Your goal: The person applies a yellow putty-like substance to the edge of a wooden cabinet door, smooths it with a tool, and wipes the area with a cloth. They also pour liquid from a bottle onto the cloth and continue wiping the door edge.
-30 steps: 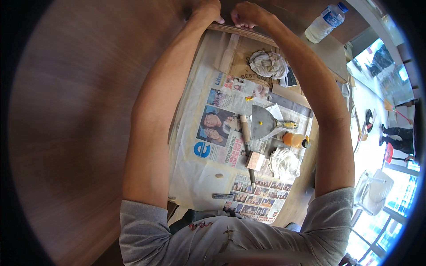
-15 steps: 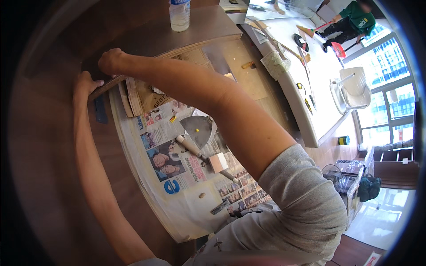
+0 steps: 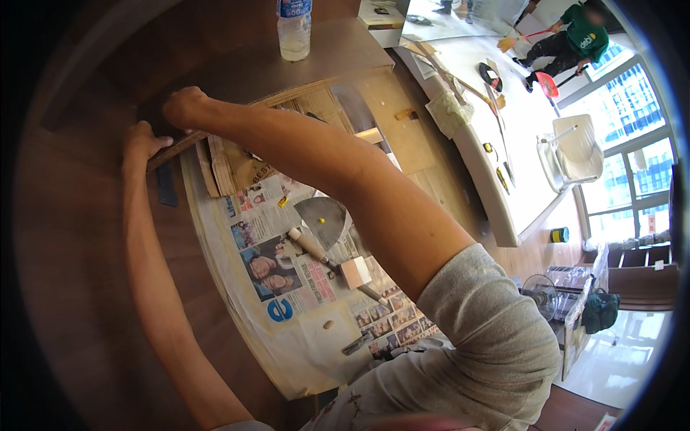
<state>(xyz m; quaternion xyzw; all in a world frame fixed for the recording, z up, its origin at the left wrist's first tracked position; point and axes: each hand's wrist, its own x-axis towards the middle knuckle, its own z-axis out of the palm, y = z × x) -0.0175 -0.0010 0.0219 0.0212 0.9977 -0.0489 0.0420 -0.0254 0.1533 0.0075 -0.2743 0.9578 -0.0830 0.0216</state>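
Note:
A brown shelf board (image 3: 345,52) with a raw wooden front edge runs along the far side, meeting a brown panel at the left. My left hand (image 3: 144,146) rests at that corner, thumb stretched out along the board's edge and the other fingers partly hidden. Just beyond it, my right hand (image 3: 185,108) is curled down on the board's top with the wrist bent. Its fingertips, and whatever they hold, are out of sight. Below my right forearm, a wide scraper blade (image 3: 322,221), a wooden-handled tool (image 3: 310,246) and a small pale block (image 3: 353,273) lie on newspaper (image 3: 266,262).
A water bottle (image 3: 294,36) stands on the board. Folded cardboard (image 3: 248,169) lies under its edge, beside blue tape (image 3: 166,187). To the right are a white-topped counter (image 3: 467,147) with tools, a white chair (image 3: 575,151), and a person (image 3: 578,43) holding a broom and red dustpan.
The whole view has shifted slightly, so most things sit a little lower and to the right. Both hands stay at the board's corner. The person in the background has moved the broom slightly.

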